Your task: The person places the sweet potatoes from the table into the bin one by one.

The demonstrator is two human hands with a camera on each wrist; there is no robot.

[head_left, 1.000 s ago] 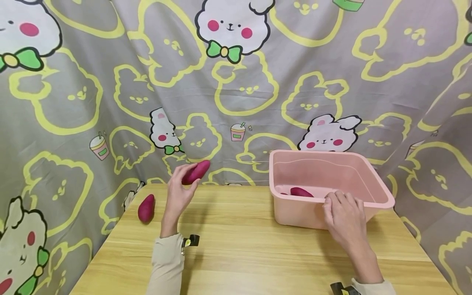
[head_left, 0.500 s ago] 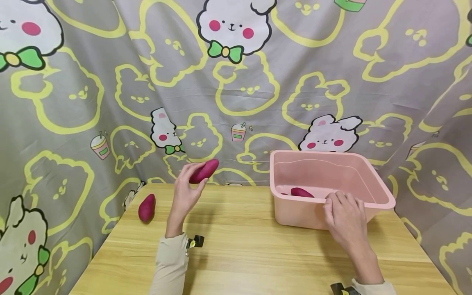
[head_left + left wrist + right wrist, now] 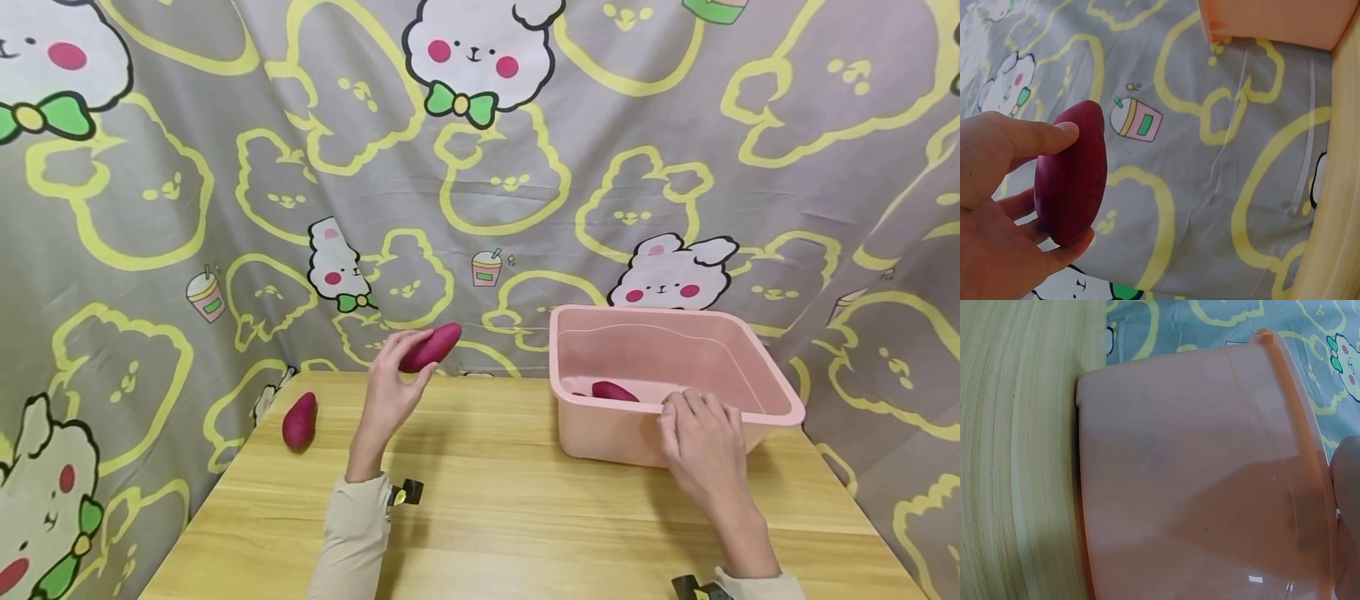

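My left hand (image 3: pixel 392 385) holds a reddish-purple sweet potato (image 3: pixel 431 347) above the table's far part. In the left wrist view the thumb presses one side of this sweet potato (image 3: pixel 1072 178) and fingers support the other. My right hand (image 3: pixel 705 446) grips the near rim of a pink plastic bin (image 3: pixel 622 437), fingers curled over the edge. Inside the bin lies another sweet potato (image 3: pixel 615 391), partly hidden by the near wall, with a sliver of something similar beside it. A further sweet potato (image 3: pixel 299 422) rests on the table at the left.
The wooden table (image 3: pixel 495 508) carries the bin at its far right. A grey curtain (image 3: pixel 517 200) with yellow outlines and cartoon rabbits hangs close behind the table and along both sides. Each wrist wears a small black camera (image 3: pixel 405 492).
My left hand has moved a little to the right, carrying the sweet potato toward the bin. The right hand stays on the rim, and the bin has not moved.
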